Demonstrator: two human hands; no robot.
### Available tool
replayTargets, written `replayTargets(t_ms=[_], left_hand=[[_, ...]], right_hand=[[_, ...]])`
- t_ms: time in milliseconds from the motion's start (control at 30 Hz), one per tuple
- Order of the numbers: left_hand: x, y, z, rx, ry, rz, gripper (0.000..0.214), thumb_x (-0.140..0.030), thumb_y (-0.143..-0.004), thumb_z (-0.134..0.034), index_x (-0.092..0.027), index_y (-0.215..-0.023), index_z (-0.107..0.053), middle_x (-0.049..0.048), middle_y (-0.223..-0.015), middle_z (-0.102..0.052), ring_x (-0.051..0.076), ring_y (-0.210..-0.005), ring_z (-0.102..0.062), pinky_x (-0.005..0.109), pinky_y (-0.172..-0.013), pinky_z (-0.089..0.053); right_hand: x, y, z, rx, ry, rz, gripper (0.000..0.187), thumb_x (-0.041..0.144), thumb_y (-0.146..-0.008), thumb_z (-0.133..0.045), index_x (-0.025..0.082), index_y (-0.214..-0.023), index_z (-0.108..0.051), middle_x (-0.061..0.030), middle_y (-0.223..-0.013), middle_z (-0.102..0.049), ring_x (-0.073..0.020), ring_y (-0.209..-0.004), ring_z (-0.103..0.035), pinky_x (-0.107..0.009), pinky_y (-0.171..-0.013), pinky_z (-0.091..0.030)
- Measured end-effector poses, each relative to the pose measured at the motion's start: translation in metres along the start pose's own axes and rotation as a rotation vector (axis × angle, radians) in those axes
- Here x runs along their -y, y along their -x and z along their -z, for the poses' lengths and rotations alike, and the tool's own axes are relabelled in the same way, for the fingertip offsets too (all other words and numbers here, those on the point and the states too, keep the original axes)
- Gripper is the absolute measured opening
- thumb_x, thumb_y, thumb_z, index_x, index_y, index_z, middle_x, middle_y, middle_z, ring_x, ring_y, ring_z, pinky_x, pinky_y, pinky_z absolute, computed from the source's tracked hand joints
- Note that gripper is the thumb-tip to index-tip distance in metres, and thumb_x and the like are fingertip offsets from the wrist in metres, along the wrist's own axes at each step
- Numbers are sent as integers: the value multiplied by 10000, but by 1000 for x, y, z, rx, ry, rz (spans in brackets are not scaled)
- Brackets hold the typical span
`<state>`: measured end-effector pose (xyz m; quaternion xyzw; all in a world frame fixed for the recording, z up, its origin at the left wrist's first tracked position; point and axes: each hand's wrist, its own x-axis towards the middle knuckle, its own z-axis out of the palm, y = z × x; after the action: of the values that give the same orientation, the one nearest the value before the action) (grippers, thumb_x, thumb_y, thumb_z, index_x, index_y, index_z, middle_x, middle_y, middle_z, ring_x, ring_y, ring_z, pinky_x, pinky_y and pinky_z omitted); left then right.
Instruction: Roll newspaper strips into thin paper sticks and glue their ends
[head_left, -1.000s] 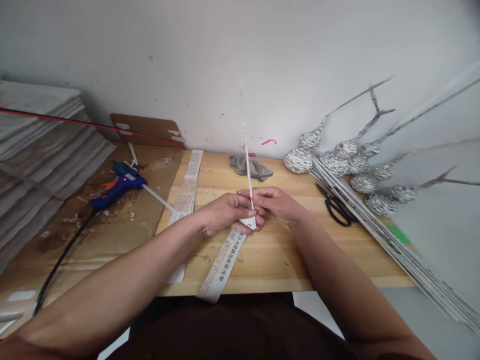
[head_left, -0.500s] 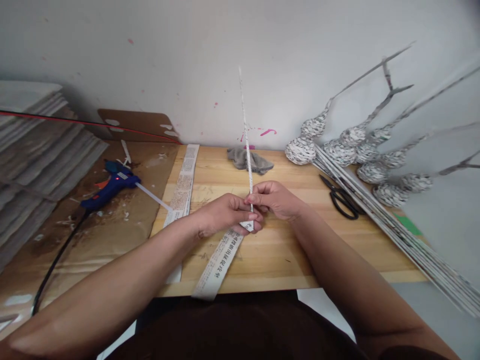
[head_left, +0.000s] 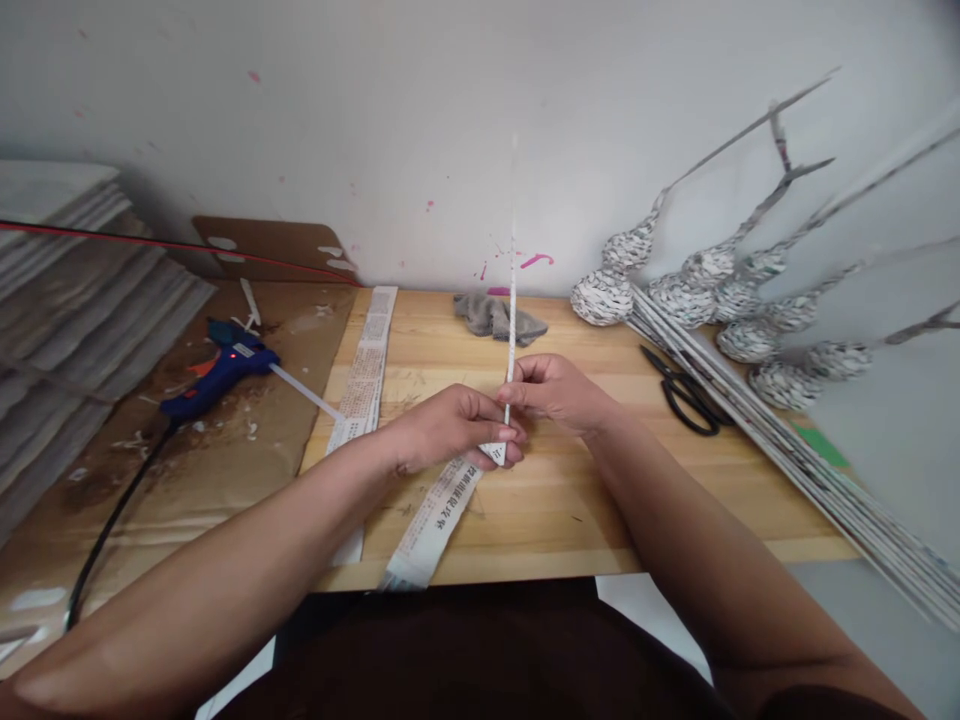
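Observation:
A thin rolled newspaper tube (head_left: 512, 310) stands nearly upright between my hands above the table, its top end blurred. Where it widens at the bottom, it runs into a flat newspaper strip (head_left: 435, 525) that trails down to the table's front edge. My left hand (head_left: 480, 430) is closed on the lower end, thumb pressed on the folded paper. Just above it, my right hand (head_left: 551, 392) pinches the tube between thumb and fingers. To the left lie more flat newspaper strips (head_left: 366, 375).
A blue glue gun (head_left: 225, 375) lies on stained cardboard (head_left: 277, 440) at left, beside stacked paper (head_left: 67, 330). A grey rag (head_left: 487, 315) lies at the wall. Black scissors (head_left: 682, 395), a bundle of paper tubes (head_left: 780, 450) and several woven paper gourds (head_left: 602, 297) occupy the right.
The tube has swung from leaning left to nearly upright. More of the flat strip has been drawn into the roll at my left hand; both hands keep their grip.

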<state>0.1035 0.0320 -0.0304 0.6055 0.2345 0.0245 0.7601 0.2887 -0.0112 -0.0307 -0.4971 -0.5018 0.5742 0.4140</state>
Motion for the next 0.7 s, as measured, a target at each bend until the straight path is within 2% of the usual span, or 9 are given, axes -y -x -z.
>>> replayTargets(t_ms=[67,200,267,367,433,567,700], left_hand=[[0,0,0,-7,-6,-14,247,-337,-807,-663,-135,-939,-719,99,-900,-717,190,-851,-664,353,-768,-553],[0,1,0,-25,-4,-32,263,-339,-805,-667,-133,-961,-714,93,-889,-715,182,-833,-668,337,-754,-554],[0,1,0,-13,-16,-24,251,-337,-803,-667,-130,-934,-719,98,-911,-713,182,-847,-665,333,-762,-553],[-1,1,-1,21,-43,-19,238,-341,-803,-665,-124,-881,-726,112,-956,-709,198,-896,-657,342,-773,-553],[-1,1,-1,23,-43,-21,242,-342,-804,-663,-124,-888,-725,112,-945,-710,196,-881,-659,347,-766,-556],[0,1,-1,-7,-8,-23,249,-342,-799,-673,-135,-929,-719,91,-890,-714,170,-811,-666,327,-740,-556],[1,1,-2,16,-22,-20,240,-351,-796,-677,-136,-888,-731,102,-924,-718,166,-819,-664,313,-746,-549]], right_hand=[[2,1,-1,13,4,0,315,400,-705,-754,138,-656,-585,58,-484,-491,-44,-418,-363,-191,-405,-244],[4,3,2,151,3,-8,307,408,-784,-681,115,-878,-685,14,-573,-586,-47,-439,-393,-193,-416,-267],[3,2,2,124,-12,-16,285,390,-747,-720,111,-786,-676,18,-548,-575,-43,-429,-389,-188,-404,-255],[1,0,0,22,-60,-32,323,366,-668,-787,130,-606,-577,46,-474,-517,-30,-393,-355,-178,-375,-215],[1,0,0,28,-83,-37,325,377,-678,-779,134,-618,-571,46,-478,-523,-28,-384,-349,-176,-366,-203],[3,2,2,171,-67,-52,290,398,-769,-700,113,-814,-670,8,-560,-594,-34,-406,-375,-175,-376,-219],[3,2,2,92,-99,-11,265,329,-709,-765,123,-657,-606,52,-498,-513,-23,-403,-354,-166,-380,-228]])
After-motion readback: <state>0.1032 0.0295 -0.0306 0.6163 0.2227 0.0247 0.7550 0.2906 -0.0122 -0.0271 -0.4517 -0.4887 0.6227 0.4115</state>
